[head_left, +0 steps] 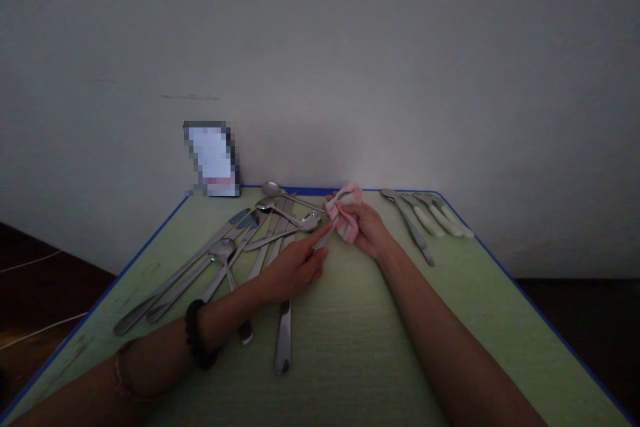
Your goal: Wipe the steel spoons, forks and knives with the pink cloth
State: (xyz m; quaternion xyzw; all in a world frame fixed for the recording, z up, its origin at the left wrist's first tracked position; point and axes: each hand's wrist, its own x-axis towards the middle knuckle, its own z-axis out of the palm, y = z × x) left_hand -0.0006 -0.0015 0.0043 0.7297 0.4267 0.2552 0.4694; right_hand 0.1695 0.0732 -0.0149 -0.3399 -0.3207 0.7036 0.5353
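My left hand (300,263) grips a piece of cutlery by its pale handle (325,239), the index finger stretched along it. The far end of that piece is hidden in a pink and white cloth (346,213), so I cannot tell its kind. My right hand (369,227) is closed on the bunched cloth, pressed around the cutlery. Under and beside my left forearm lies a loose heap of metal cutlery, with a spoon (223,250), long knives (200,257) and another spoon (271,189) near the back edge.
At the back right of the green table (360,347) lie a metal fork (410,223) and several pale-handled pieces of cutlery (430,221). A blurred phone (213,159) leans against the wall (320,67) at the back left. The tabletop has a blue edge.
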